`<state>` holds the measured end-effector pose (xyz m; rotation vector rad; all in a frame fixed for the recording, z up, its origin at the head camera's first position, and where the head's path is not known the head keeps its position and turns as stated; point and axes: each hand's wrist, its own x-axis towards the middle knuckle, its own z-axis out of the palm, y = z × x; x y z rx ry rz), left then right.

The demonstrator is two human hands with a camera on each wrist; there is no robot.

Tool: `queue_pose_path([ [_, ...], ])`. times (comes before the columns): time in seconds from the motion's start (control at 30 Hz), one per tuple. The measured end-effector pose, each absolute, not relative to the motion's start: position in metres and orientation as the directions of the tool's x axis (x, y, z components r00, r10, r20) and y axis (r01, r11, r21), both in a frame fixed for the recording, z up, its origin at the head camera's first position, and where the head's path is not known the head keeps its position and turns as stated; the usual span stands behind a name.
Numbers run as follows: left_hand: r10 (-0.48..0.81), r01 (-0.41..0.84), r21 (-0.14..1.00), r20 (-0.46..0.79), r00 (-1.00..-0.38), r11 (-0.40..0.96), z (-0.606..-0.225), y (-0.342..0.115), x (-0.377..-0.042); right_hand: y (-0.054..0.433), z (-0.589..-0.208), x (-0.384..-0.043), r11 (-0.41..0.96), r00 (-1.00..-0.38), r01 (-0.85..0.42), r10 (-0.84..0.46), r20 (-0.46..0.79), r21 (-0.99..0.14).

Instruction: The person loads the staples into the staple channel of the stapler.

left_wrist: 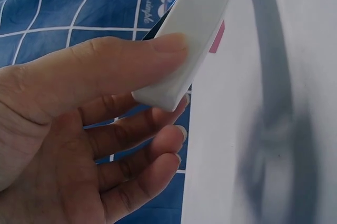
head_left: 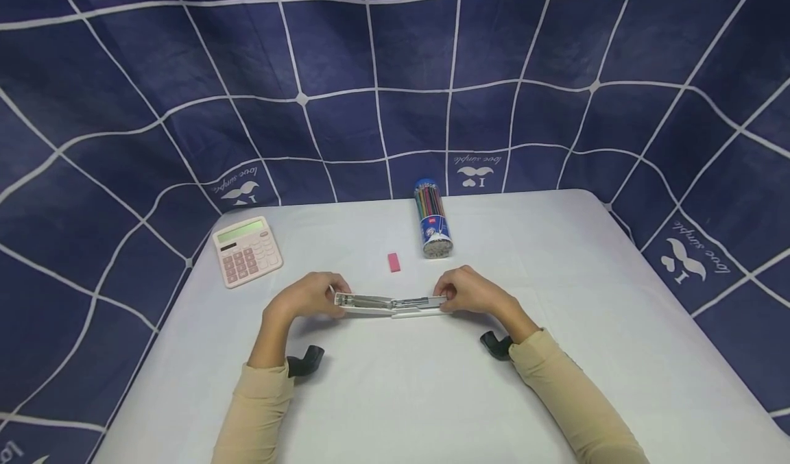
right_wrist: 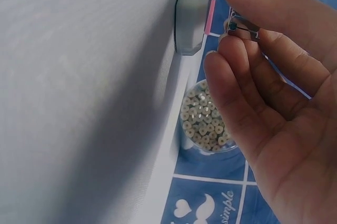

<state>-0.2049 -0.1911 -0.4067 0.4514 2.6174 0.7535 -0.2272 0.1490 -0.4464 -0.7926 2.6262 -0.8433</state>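
Observation:
A white stapler point(head_left: 370, 302) is spread wide open above the white table, showing its metal inside. At its left end my left hand point(head_left: 311, 294) pinches the white top cover point(left_wrist: 202, 2), with the thumb laid along the outer side and the other fingers curled behind. My right hand point(head_left: 474, 290) pinches the end of the metal staple magazine between thumb and fingers. Below that magazine, the pale base point(right_wrist: 192, 21) sticks out apart from the right fingertips. The fingers partly hide both ends of the stapler.
A pink eraser point(head_left: 393, 262) lies just beyond the stapler. Farther back, a clear tube of coloured pencils point(head_left: 434, 221) rests on its side. A pink calculator point(head_left: 247, 251) lies at the table's far left. Dark blue checked cloth point(head_left: 407, 59) hangs around the table point(head_left: 407, 395).

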Motion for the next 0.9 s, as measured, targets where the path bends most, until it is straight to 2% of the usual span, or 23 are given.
queue_pose_path([
  [0.4,0.433,0.269,0.581,-0.162,-0.887,0.768,-0.402,-0.191,-0.205,0.148,-0.445,-0.227,0.685,-0.815,-0.415,-0.572,-0.09,-0.599],
  [0.9,0.438,0.308,0.566,-0.105,-0.893,0.765,-0.396,-0.183,-0.205,0.149,-0.448,-0.229,0.684,-0.816,-0.411,-0.571,-0.092,-0.603],
])
